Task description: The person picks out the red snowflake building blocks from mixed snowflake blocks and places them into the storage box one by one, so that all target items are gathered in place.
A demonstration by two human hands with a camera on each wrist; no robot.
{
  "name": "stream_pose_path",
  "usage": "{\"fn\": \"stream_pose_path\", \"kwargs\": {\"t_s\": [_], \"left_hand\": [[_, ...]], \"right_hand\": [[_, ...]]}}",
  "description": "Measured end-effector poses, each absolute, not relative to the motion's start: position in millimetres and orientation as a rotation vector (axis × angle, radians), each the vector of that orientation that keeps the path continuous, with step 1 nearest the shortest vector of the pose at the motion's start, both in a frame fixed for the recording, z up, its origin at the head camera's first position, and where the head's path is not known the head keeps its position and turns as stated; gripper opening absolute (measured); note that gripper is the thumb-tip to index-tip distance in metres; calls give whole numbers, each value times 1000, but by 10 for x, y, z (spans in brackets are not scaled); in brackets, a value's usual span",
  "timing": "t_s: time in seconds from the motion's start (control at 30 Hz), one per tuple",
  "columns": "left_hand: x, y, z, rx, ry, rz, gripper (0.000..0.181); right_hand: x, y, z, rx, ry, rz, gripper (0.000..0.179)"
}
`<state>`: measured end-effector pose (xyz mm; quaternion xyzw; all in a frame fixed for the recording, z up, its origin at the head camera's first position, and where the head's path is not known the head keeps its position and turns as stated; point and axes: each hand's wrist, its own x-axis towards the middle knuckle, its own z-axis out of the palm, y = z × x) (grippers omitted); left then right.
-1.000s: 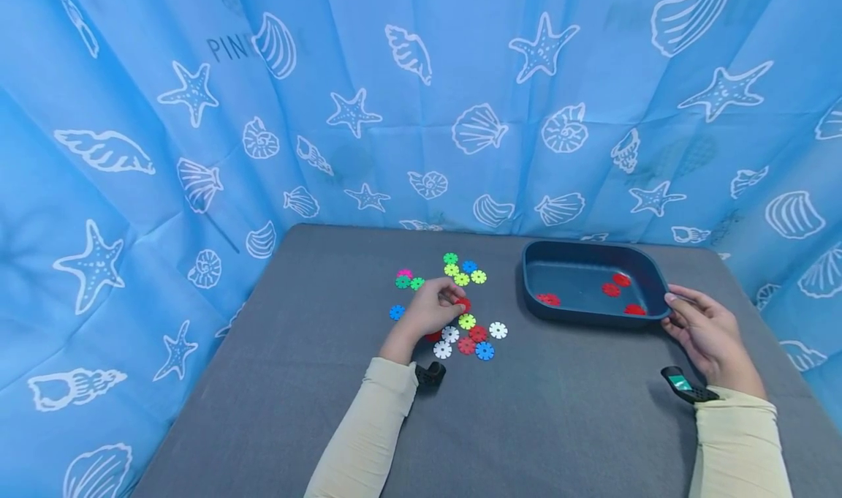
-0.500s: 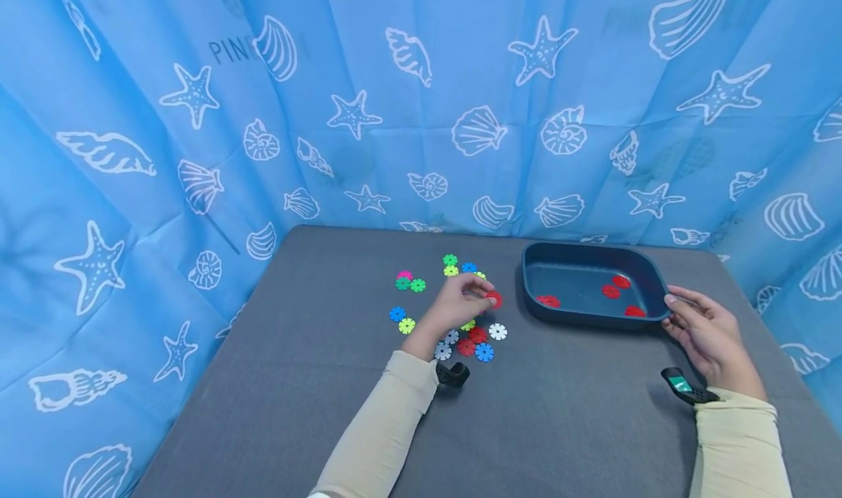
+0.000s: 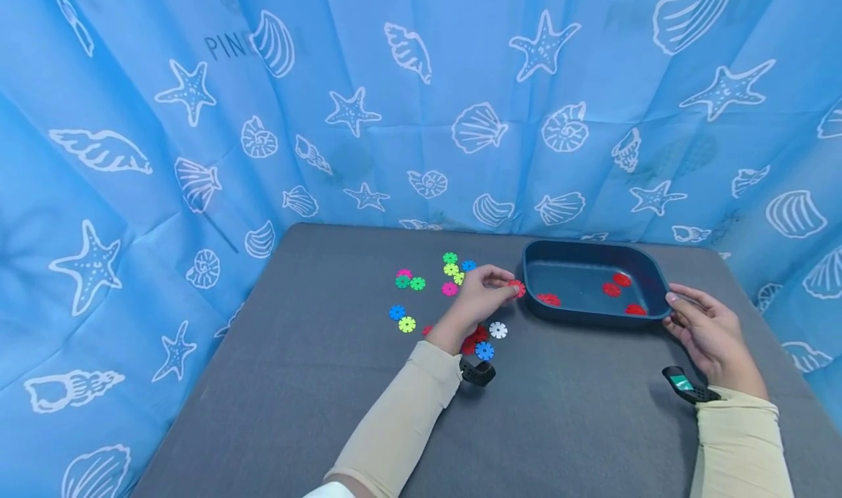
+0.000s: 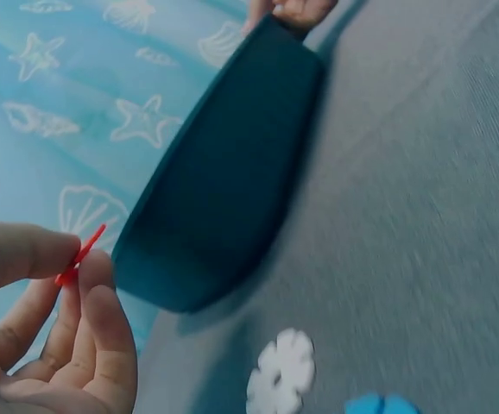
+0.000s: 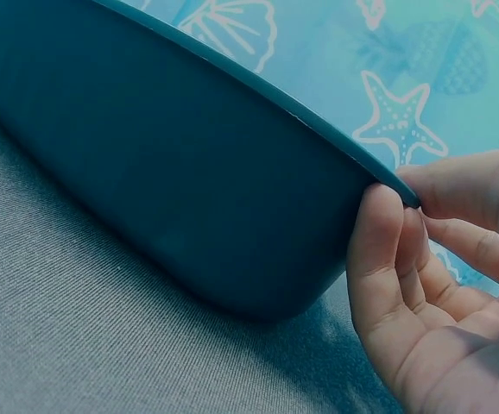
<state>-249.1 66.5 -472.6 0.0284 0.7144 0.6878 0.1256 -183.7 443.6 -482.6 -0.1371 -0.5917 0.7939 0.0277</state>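
Between thumb and fingers my left hand (image 3: 483, 297) pinches a red notched disc (image 3: 517, 288), held just off the left end of a dark blue bin (image 3: 592, 319). The left wrist view shows that red disc (image 4: 80, 257) edge-on at the fingertips. My right hand (image 3: 710, 333) grips the bin's right rim; in the right wrist view the thumb lies over the rim (image 5: 353, 159) and the fingers are beneath it. Several red discs (image 3: 612, 289) lie flat inside the bin. Below my left wrist are more red discs (image 3: 480, 334), partly hidden by the hand.
Loose notched discs lie on the grey table (image 3: 316, 381): a white disc (image 3: 498, 330), a blue disc (image 3: 484, 351), a yellow disc (image 3: 407, 325), a pink disc (image 3: 449, 289) and several green ones. A blue shell-print curtain (image 3: 427, 118) hangs behind the table.
My left hand has carried the red disc rightward from the loose discs up to the bin's left end, uncovering a pink disc. The right hand keeps its hold on the rim.
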Motion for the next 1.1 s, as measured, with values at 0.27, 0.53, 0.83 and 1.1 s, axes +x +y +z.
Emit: {"fn": "stream_pose_path", "kwargs": {"t_s": [0.27,0.53,0.83,1.1], "left_hand": [[-2514,808,-4704,114,2043,2036,11],[-2512,824,-4714,171,2028,2050,10],[-2491,688,-4695,176,2016,2033,12],[-2471,319,-4694,260,2080,1998,18]], "right_hand": [[-1837,4440,-4827,-428,-1823,2462,19],[-1831,4436,-4811,-407,-1825,2464,19],[-1829,4436,-4819,-408,-1820,2464,20],[-1839,4444,-4820,-390,-1812,2454,20]]}}
